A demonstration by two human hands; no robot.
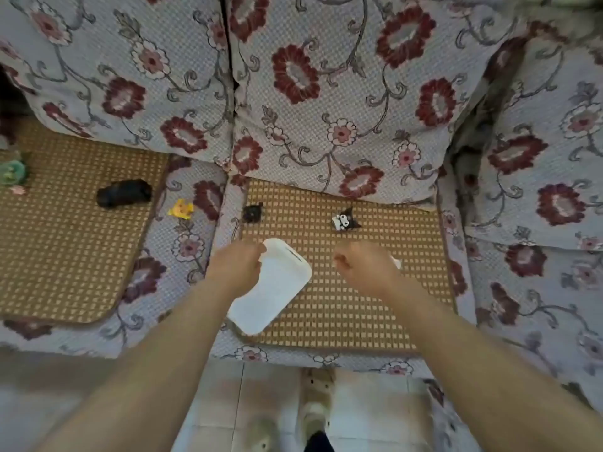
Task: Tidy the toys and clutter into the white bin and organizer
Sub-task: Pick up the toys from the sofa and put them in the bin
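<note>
My left hand (236, 267) grips the near-left rim of a white bin (274, 288) that rests on the woven seat mat (342, 321). My right hand (362, 269) is curled over something small and white (396, 262) just right of the bin. A black-and-white figurine (344, 220) lies on the mat beyond my right hand. A small black toy (253, 213) sits at the mat's far left corner. A yellow toy (180, 209) lies on the floral cushion between the mats. A black plush toy (124, 193) rests on the left mat.
A green and pink item (13, 173) sits at the left edge on the left mat (65, 256). Floral back cushions (326, 93) rise behind the seat. Tiled floor and a slippered foot (315, 415) are below the sofa's front edge.
</note>
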